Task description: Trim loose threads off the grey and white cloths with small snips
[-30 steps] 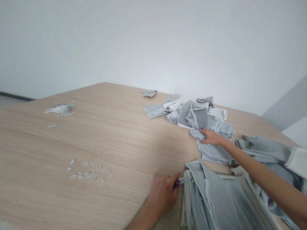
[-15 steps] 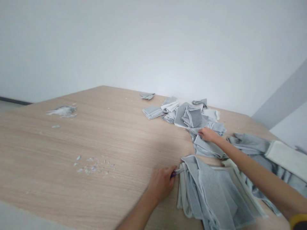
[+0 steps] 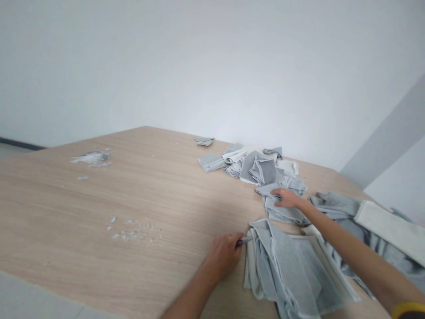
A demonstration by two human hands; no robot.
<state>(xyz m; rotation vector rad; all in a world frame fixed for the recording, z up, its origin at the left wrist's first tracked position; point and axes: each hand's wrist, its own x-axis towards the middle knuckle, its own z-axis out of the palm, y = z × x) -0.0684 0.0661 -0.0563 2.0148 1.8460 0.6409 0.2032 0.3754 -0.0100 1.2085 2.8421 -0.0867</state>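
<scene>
Purple-handled tool [image 3: 244, 240], lower centre, is held in the left hand [image 3: 226, 252], long axis near-horizontal, pointing right; grey cloth [image 3: 283, 215], right of centre, is touched by the right hand [image 3: 286, 198], grip unclear.

Lt. wood-tone table [image 3: 182, 199] — wht. wall [image 3: 199, 66] behind — grey flr. [image 3: 40, 297]

Left grip [image 3: 224, 254] curled closed; right arm [image 3: 348, 241] outstretched, right grip [image 3: 287, 198] palm-down

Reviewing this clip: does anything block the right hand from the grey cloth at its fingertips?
Nothing visible does: the right hand rests on the grey cloth; the darker cloths lie beyond it, not between.
</scene>
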